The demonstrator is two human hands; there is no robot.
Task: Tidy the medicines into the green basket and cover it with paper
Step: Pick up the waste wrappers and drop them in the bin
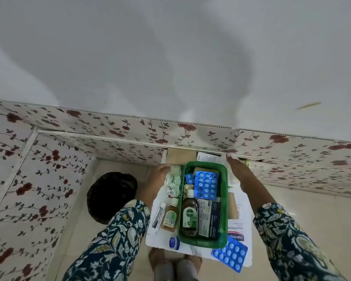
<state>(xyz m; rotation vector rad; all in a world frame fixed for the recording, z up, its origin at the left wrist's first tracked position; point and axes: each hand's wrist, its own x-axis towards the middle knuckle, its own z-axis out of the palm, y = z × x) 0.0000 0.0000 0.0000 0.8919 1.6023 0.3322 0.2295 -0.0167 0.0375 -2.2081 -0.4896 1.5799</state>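
The green basket [224, 201] stands on a small white table [190, 251]. Inside it lie a Dettol bottle [189, 214], a dark dressing box [209, 218] and blue blister packs [206, 185]. Left of the basket lie silver pill strips [173, 184], a small amber bottle [170, 216] and a white tube [159, 218]. My left hand [161, 172] is blurred at the far end of the silver strips, with something pale at its fingertips. My right hand [234, 166] reaches past the basket's far right corner, its fingertips against a white sheet [224, 159]. Neither grip is clear.
A blue jar [174, 242], a blue blister strip [229, 253] and a Hansaplast box [237, 235] lie at the table's near edge. A printed leaflet [208, 158] and brown card [179, 156] lie beyond the basket. A dark round bin [109, 196] stands left, below floral wall panels.
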